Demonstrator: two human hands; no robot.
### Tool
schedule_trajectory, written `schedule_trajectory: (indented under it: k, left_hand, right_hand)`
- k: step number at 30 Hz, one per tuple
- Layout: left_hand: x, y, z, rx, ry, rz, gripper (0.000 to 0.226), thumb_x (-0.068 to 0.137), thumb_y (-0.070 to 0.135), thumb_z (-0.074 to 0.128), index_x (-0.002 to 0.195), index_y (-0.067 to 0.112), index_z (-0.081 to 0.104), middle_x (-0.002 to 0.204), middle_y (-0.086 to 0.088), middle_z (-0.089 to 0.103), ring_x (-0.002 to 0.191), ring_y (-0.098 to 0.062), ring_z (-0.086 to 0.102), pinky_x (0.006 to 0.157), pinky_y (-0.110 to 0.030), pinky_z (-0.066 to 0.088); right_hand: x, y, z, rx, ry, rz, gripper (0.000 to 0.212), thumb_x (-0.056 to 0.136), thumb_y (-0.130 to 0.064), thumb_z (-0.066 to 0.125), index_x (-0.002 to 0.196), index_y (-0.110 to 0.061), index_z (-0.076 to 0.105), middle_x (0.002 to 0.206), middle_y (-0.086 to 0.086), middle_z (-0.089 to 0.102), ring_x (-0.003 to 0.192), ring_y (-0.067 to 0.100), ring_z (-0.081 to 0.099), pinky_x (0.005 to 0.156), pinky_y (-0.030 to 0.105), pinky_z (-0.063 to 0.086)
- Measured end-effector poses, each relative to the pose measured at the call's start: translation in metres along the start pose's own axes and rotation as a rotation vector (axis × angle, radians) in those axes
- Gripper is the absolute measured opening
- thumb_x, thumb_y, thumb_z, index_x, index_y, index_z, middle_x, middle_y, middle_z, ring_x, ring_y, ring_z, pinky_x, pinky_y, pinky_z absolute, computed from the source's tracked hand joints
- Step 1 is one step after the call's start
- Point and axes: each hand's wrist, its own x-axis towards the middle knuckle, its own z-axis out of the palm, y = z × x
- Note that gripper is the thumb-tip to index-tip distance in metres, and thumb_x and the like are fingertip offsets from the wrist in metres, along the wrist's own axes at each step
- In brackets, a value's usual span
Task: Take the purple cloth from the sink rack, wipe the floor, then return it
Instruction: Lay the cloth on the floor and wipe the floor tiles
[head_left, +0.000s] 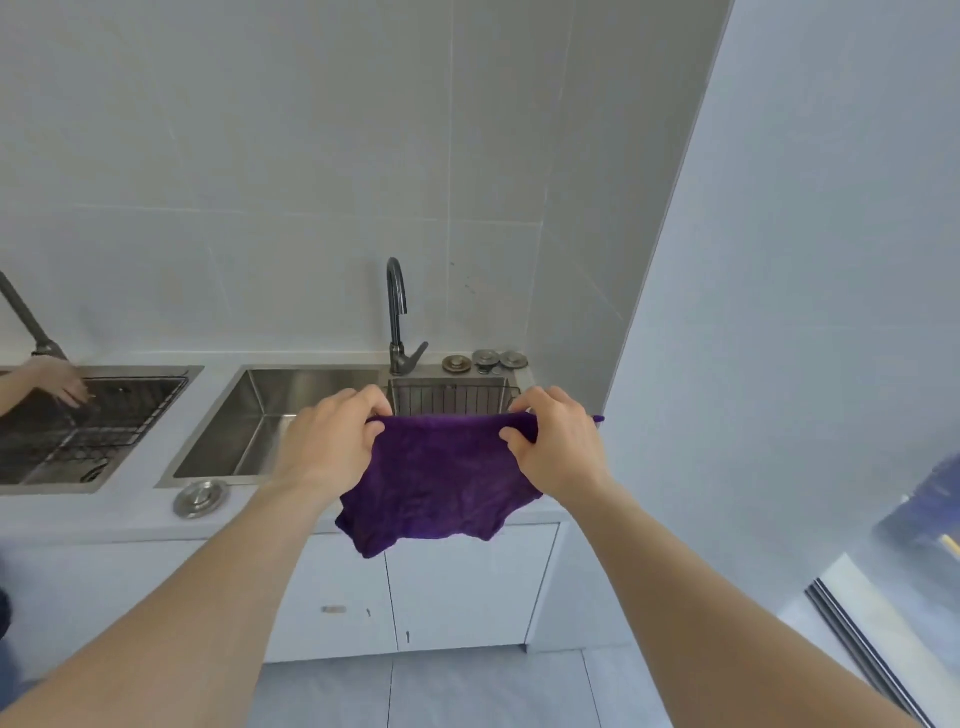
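The purple cloth (441, 478) hangs spread out in front of the sink, held by its upper edge. My left hand (332, 436) pinches the cloth's top left corner and my right hand (556, 441) pinches the top right corner. Just behind the cloth's upper edge, the dark wire sink rack (452, 397) sits in the right part of the steel sink (270, 415). The cloth's lower edge dangles in front of the white cabinet doors (467, 587). The grey floor (441, 691) shows below between my forearms.
A dark tap (397, 317) stands behind the rack, with three metal drain stoppers (485, 360) on the counter beside it. Another stopper (200, 498) lies on the counter front. A second sink (83, 431) is at left, where another person's hand (60, 382) reaches in. A wall stands close on the right.
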Motion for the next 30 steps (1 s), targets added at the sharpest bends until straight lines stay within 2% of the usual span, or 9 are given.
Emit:
schedule_trajectory:
  k: [5, 8, 13, 19, 30]
  left_hand:
    - [-0.057, 0.012, 0.034, 0.004, -0.053, -0.023, 0.009, 0.096, 0.022, 0.061, 0.100, 0.030, 0.064, 0.101, 0.007, 0.070, 0.097, -0.027, 0.066, 0.074, -0.036, 0.042]
    - [-0.094, 0.010, 0.063, -0.005, -0.114, -0.071, 0.011, 0.097, 0.022, 0.059, 0.101, 0.031, 0.064, 0.102, 0.008, 0.070, 0.094, -0.027, 0.065, 0.076, -0.038, 0.044]
    - [-0.154, -0.011, 0.119, -0.019, -0.255, -0.094, 0.011, 0.097, 0.022, 0.058, 0.101, 0.031, 0.062, 0.101, 0.007, 0.070, 0.089, -0.026, 0.065, 0.077, -0.040, 0.050]
    - [-0.205, -0.047, 0.185, -0.047, -0.367, -0.118, 0.010, 0.096, 0.023, 0.059, 0.099, 0.031, 0.062, 0.100, 0.009, 0.069, 0.088, -0.025, 0.066, 0.076, -0.040, 0.050]
    - [-0.291, -0.116, 0.324, -0.138, -0.602, -0.115, 0.010, 0.096, 0.021, 0.059, 0.099, 0.029, 0.062, 0.096, 0.008, 0.068, 0.082, -0.023, 0.065, 0.073, -0.040, 0.053]
  right_hand:
    - [-0.051, 0.032, 0.011, -0.007, -0.067, 0.015, 0.006, 0.094, -0.019, 0.065, 0.099, -0.019, 0.069, 0.103, 0.003, 0.063, 0.086, 0.027, 0.063, 0.072, 0.041, 0.055]
    - [-0.085, 0.051, 0.028, -0.010, -0.111, 0.034, 0.006, 0.095, -0.019, 0.064, 0.099, -0.018, 0.069, 0.102, 0.003, 0.062, 0.085, 0.028, 0.062, 0.068, 0.037, 0.050]
    - [-0.150, 0.082, 0.068, -0.018, -0.217, 0.093, 0.006, 0.095, -0.019, 0.063, 0.097, -0.016, 0.067, 0.097, 0.004, 0.063, 0.082, 0.031, 0.063, 0.064, 0.037, 0.048]
    - [-0.215, 0.108, 0.125, -0.042, -0.292, 0.169, 0.005, 0.094, -0.018, 0.063, 0.094, -0.014, 0.066, 0.091, 0.004, 0.064, 0.076, 0.029, 0.061, 0.059, 0.031, 0.037]
    - [-0.324, 0.158, 0.249, -0.098, -0.379, 0.350, 0.003, 0.093, -0.021, 0.063, 0.090, -0.021, 0.063, 0.086, -0.001, 0.061, 0.071, 0.026, 0.059, 0.057, 0.038, 0.049]
